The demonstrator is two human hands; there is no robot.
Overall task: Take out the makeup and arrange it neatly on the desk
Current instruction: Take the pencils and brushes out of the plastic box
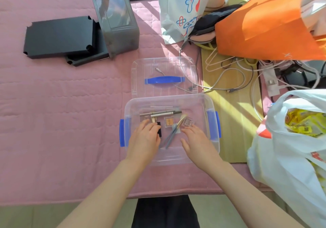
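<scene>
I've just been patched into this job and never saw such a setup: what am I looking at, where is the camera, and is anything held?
There is no machine: a person works with bare hands. The one picture comes from a camera on their head, looking down. On the pink cover stands an open clear box, its lid lying behind it. Inside are pencils, a small palette and brushes. The left hand touches a black case; whether it grips is unclear. The right hand is open, holding nothing.
</scene>
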